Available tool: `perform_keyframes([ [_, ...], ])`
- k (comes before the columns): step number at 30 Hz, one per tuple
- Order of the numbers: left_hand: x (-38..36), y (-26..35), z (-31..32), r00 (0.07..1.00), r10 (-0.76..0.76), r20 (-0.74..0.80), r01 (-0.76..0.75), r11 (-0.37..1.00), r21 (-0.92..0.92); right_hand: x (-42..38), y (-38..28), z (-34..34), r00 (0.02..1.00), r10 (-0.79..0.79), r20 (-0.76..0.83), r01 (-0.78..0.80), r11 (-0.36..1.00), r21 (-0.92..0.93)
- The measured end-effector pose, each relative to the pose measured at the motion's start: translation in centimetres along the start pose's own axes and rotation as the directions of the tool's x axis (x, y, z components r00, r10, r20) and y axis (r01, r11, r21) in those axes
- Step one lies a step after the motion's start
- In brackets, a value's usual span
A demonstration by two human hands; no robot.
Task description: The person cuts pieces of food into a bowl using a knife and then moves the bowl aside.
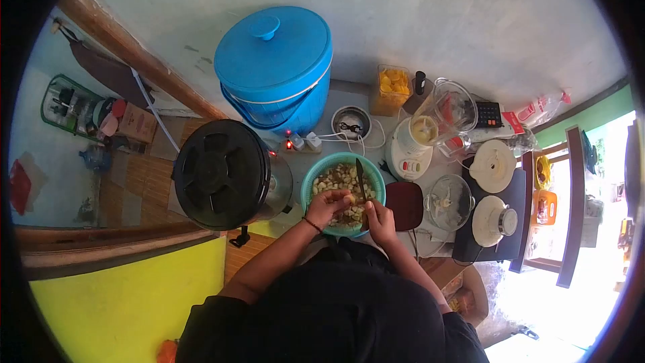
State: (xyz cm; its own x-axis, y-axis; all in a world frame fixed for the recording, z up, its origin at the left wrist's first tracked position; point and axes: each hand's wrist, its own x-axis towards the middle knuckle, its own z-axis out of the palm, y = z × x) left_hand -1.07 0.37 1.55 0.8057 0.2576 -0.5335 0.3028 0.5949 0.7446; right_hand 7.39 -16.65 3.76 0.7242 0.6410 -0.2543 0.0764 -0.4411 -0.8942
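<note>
A turquoise basin (310,178) stands in front of me, filled with many small pale pieces (339,177) that look like garlic cloves among brownish bits. My left hand (324,207) is over the basin's near left part, its fingers pinched on a small pale yellowish piece (351,198). At the right side of the basin, my right hand (380,222) is closed round the handle of a knife (361,176). The dark blade points away from me across the basin. The knife's handle is mostly hidden by my fingers.
Left of the basin stands a large black-lidded container (218,175); behind is a blue lidded bucket (274,60). A blender (411,148), a dark red board (404,206) and a clear bowl (450,202) are at right. White cables (373,146) run behind the basin.
</note>
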Motion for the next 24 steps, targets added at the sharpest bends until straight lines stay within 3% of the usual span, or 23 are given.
perform_keyframes([
  [5,-0.7,-0.4,1.1,0.998,-0.001,-0.07,-0.016,0.971,-0.24,0.1,-1.8,-0.1,0.996,-0.086,-0.038,0.079,0.984,-0.16],
  [8,-0.1,-1.7,0.3,0.998,0.008,-0.069,-0.019,0.987,-0.159,-0.2,-2.5,-0.2,0.999,-0.038,0.021,0.042,0.972,-0.231],
  [11,-1.5,-0.3,1.9,0.994,-0.017,-0.108,-0.012,0.964,-0.267,-0.6,-3.4,0.1,0.97,-0.238,-0.047,0.224,0.954,-0.201],
  [14,-1.2,-1.1,2.1,0.99,0.005,-0.14,-0.036,0.974,-0.223,-0.7,-3.3,-0.2,0.994,-0.105,0.037,0.111,0.963,-0.245],
  [24,-1.8,-0.8,3.0,0.995,-0.024,-0.095,0.0,0.969,-0.245,-0.6,-3.4,0.9,0.976,-0.194,-0.099,0.142,0.911,-0.388],
])
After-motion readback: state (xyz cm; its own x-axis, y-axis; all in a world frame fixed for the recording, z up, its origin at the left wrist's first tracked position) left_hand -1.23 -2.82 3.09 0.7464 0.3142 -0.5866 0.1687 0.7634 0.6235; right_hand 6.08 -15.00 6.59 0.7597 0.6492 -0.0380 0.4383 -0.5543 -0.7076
